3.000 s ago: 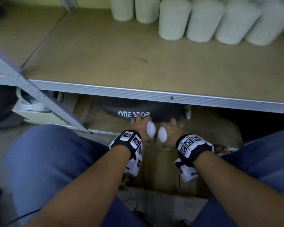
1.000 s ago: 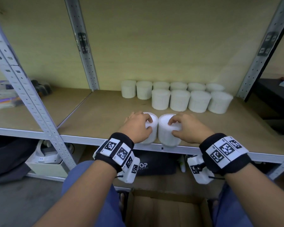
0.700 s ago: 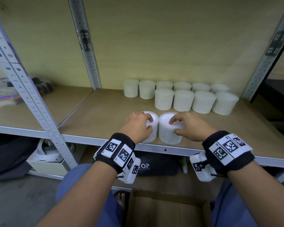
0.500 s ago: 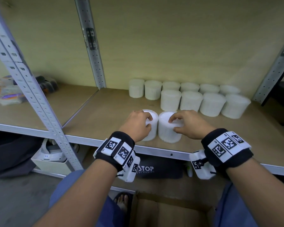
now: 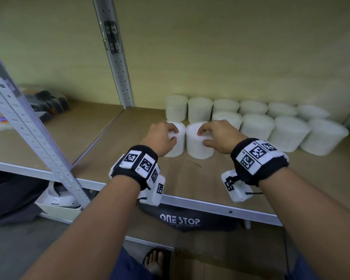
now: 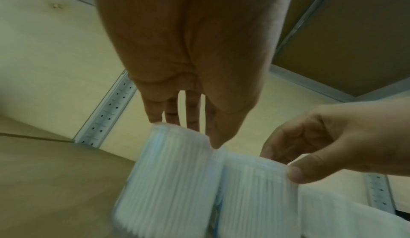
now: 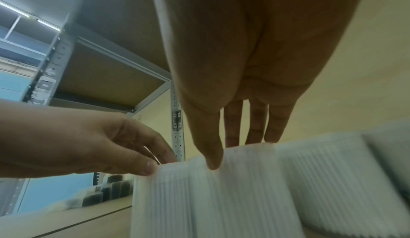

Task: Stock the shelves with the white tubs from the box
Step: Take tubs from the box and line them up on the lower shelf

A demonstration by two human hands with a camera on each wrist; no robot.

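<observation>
Two white tubs are stood side by side on the wooden shelf (image 5: 220, 178), touching each other, about midway between its front edge and its back edge. The left tub (image 5: 175, 140) is held at the top by the left hand (image 5: 160, 139), with the fingers curled over the rim and the thumb on the near side. The right tub (image 5: 198, 141) is held the same way by the right hand (image 5: 218, 136), with its thumb pressed on the near wall. Both tubs are upright on the shelf board. In the wrist views the tubs are blurred, but thin lines can be seen running up and down their sides. Behind the hands, more white tubs (image 5: 257, 126) are lined up in two rows toward the back right corner of the shelf, against the back wall. A grey metal post (image 5: 117, 57) is seen at the back left corner of the shelf. Under the shelf, a dark bag (image 5: 180, 221) with the words ONE STOP is laid. A cardboard box (image 5: 220, 269) is seen on the floor at the bottom edge of the head view.
</observation>
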